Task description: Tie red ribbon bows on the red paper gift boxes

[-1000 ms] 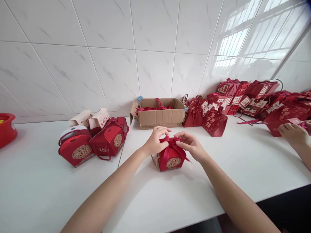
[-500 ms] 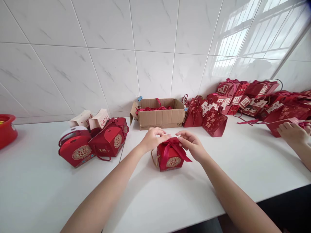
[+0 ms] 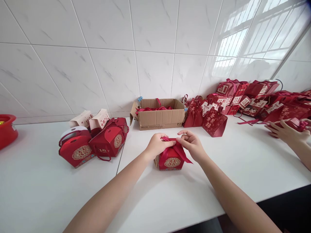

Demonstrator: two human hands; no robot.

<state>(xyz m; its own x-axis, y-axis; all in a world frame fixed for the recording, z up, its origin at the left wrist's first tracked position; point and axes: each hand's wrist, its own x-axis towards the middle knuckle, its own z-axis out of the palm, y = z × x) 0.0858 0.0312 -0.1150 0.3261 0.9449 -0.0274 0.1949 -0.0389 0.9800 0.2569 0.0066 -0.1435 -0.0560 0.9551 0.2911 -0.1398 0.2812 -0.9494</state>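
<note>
A red gift box [image 3: 172,163] with a round gold emblem stands upright on the white table in front of me. A dark red ribbon [image 3: 179,152] is tied at its top, its tails hanging over the front. My left hand [image 3: 159,144] pinches the left part of the ribbon between thumb and fingers. On the other side, my right hand [image 3: 190,144] has thumb and index finger closed on the ribbon near the knot. A tan cord handle [image 3: 156,160] shows at the box's left side.
Behind stands a cardboard box [image 3: 161,119] holding red ribbon. Several red gift boxes [image 3: 109,139] sit at left beside a red basin [image 3: 7,131]. More boxes [image 3: 215,121] are piled at right, where another person's hands [image 3: 289,132] handle one.
Both my hands have come down from just above the box and closed on the ribbon. At right, the other person's fingers have spread over a box.
</note>
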